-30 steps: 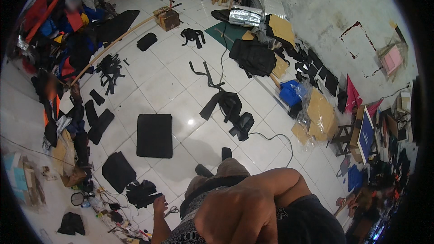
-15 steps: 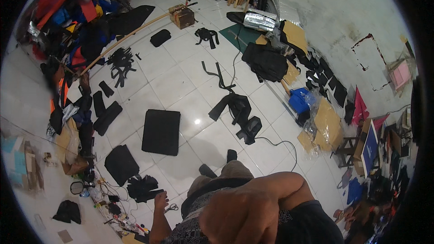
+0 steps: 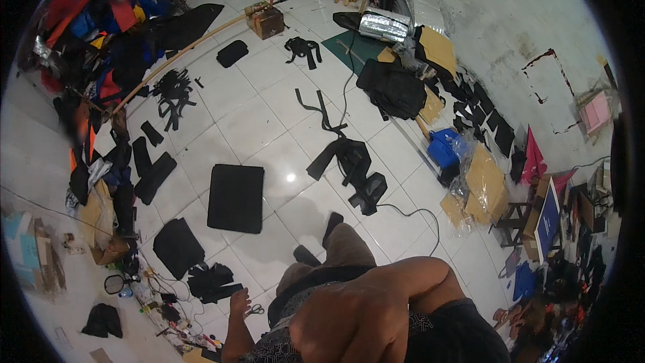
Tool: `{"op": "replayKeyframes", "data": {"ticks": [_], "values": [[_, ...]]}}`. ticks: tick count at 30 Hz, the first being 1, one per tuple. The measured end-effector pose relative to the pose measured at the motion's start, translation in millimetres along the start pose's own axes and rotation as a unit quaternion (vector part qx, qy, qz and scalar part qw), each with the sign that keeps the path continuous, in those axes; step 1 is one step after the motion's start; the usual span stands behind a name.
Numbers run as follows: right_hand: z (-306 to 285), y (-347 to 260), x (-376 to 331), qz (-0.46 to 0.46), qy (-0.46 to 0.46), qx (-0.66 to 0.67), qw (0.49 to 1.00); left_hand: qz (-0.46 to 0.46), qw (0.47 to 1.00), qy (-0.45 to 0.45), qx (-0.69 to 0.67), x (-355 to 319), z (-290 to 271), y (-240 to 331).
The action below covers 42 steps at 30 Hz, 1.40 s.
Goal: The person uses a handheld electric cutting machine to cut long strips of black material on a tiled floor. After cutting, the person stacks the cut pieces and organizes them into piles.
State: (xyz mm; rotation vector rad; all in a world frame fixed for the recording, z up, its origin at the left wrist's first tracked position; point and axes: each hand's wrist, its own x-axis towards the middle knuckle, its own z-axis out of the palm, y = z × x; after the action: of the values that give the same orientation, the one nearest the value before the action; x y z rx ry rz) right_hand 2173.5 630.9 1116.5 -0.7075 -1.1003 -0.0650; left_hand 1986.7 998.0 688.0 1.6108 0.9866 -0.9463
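My right hand (image 3: 349,323) is raised very close in front of me, with its back showing. Its fingers curl together out of sight, so anything in them is hidden. Low at my left side, my left hand (image 3: 240,301) hangs with fingers apart and nothing visible in it. Near that hand on the floor are black-handled scissors (image 3: 255,309) and a heap of black fabric pieces (image 3: 211,283). A stack of black fabric squares (image 3: 179,248) lies just beyond. Ahead of my feet rests a larger black rectangular panel (image 3: 235,199).
Black straps and fabric (image 3: 356,168) lie ahead right, beside a cable (image 3: 420,216). A long wooden pole (image 3: 181,59) reaches a wooden block (image 3: 266,21). Piled cloth lines the left wall. A black bag (image 3: 392,87) and a blue item (image 3: 444,148) lie right.
My right foot has moved forward and slightly left. The floor items have shifted a little in view. My right hand stays raised, slightly further left, and my left hand hangs as before.
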Motion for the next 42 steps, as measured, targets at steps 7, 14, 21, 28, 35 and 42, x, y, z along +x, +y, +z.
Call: {"op": "replayKeyframes", "data": {"ticks": [7,14,21,28,35,42], "values": [[-104.5,-25.6,13.0,0.026,0.025,0.045,0.998,-0.022,1.0,-0.005,-0.018,23.3,43.0,90.1],[-224.0,-39.9,37.1,0.01,0.034,0.039,0.999,0.002,0.998,0.025,-0.066,69.0,93.8,212.4],[-348.3,-23.9,87.7,0.006,-0.017,0.067,0.998,0.033,0.998,0.007,-0.055,88.6,123.4,301.1],[-486.5,65.4,140.0,0.153,-0.096,0.028,0.983,-0.12,0.992,0.025,0.016,173.7,116.0,354.7],[-717.7,257.7,65.1,0.584,0.07,-0.467,0.66,-0.105,0.992,-0.068,0.003,286.6,46.5,552.8],[-796.2,224.6,-226.7,0.828,0.175,-0.379,0.374,0.174,0.975,0.091,-0.109,342.8,-21.3,904.2]]}}
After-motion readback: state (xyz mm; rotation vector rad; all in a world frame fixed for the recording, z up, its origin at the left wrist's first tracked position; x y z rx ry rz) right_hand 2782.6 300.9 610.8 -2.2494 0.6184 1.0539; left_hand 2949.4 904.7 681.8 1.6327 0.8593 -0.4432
